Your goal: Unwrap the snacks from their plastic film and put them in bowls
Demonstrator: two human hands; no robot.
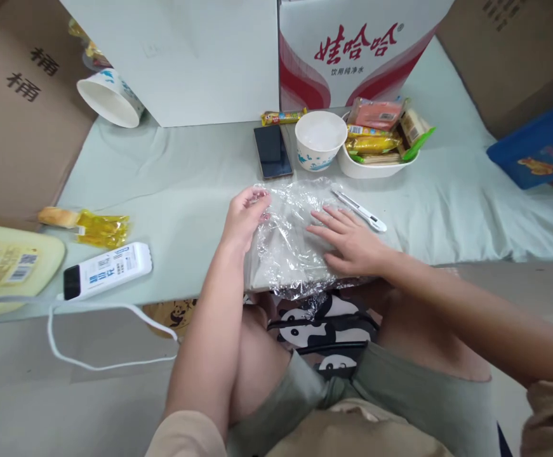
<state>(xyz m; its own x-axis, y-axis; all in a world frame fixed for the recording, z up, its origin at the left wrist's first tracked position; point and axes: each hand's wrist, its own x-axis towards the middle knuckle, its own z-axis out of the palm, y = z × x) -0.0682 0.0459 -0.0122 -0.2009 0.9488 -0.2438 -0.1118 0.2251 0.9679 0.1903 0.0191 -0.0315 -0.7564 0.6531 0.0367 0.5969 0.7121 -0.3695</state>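
A crinkled sheet of clear plastic film [288, 238] lies spread on the cloth-covered table in front of me, its near part hanging over the front edge. My left hand [245, 216] pinches the film's far left corner between thumb and fingers. Flat on the film's right side rests my right hand [347, 238], fingers spread and holding nothing. Just beyond those fingers, a white utility knife [359, 211] lies at a slant, its tip close to the film. A dark phone [273, 152] lies face up behind the film.
A paper cup [320, 141] and a white tub [376, 169] of packaged snacks stand behind. A red-and-white carton [352, 57] is at the back. To the left are a wrapped bread roll [86, 223], a white device [109, 270] and a looping white cable [114, 367].
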